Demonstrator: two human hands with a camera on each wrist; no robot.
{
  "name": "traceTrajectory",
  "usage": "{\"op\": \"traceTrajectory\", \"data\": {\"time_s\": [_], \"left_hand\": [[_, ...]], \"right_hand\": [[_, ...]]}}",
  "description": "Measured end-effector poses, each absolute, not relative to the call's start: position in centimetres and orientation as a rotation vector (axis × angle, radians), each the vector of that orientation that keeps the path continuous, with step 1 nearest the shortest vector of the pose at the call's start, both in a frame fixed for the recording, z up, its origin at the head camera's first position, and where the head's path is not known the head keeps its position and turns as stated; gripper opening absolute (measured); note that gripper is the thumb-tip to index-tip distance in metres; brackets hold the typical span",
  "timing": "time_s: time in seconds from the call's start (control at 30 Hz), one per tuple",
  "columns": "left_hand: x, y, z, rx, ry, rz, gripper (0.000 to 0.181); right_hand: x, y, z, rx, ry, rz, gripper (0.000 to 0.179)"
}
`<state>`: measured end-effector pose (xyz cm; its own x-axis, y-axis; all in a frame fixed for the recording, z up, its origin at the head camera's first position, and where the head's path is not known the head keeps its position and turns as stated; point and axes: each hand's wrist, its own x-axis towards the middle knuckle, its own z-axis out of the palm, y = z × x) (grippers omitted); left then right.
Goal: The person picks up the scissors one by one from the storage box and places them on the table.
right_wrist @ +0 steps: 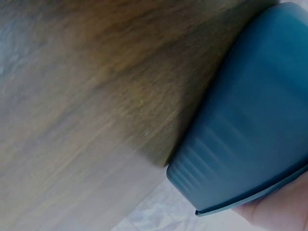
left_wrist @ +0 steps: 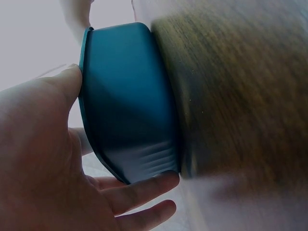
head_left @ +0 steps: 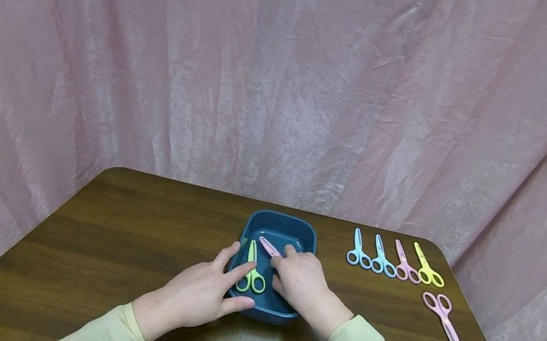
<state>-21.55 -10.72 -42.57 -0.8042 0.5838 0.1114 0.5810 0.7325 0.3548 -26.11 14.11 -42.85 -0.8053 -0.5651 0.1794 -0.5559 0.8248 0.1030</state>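
Note:
A dark blue plastic bin (head_left: 265,314) stands on the table. My left hand (head_left: 197,292) holds it at the near left corner. In the left wrist view, the thumb touches the rim and some fingertips (left_wrist: 166,179) lie against the outer wall. Green scissors (head_left: 257,282) lie in the bin, partly under the left index finger. My right hand (head_left: 301,279) reaches over the bin's right rim and holds pink scissors (head_left: 269,246) inside. Their blades point to the far left and the handles are hidden by the hand. The right wrist view shows mostly the bin's outer wall (right_wrist: 250,120).
At the table's far right, two blue scissors (head_left: 357,246), pink scissors (head_left: 402,256) and yellow scissors (head_left: 423,260) stand in a row. Larger pink scissors (head_left: 449,329) lie nearer, blades toward me. A pink curtain (head_left: 288,77) hangs behind the brown table (head_left: 135,232).

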Motion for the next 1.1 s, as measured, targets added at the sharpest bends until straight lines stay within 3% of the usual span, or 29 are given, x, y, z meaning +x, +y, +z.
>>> {"op": "traceTrajectory", "data": {"time_s": [0.4, 0.8, 1.1], "left_hand": [[-21.52, -10.65, -42.49, 0.956, 2.919, 0.598, 0.073], [-21.61, -10.66, -42.49, 0.957, 2.907, 0.587, 0.077], [-21.61, -10.72, -42.46, 0.937, 2.906, 0.583, 0.078]], "right_hand": [[-26.17, 13.81, -42.76, 0.889, -2.801, -0.014, 0.003], [-26.19, 13.51, -42.83, 0.888, -2.729, 0.016, 0.024], [-26.39, 13.21, -42.83, 0.832, -2.825, -0.049, 0.017]]}}
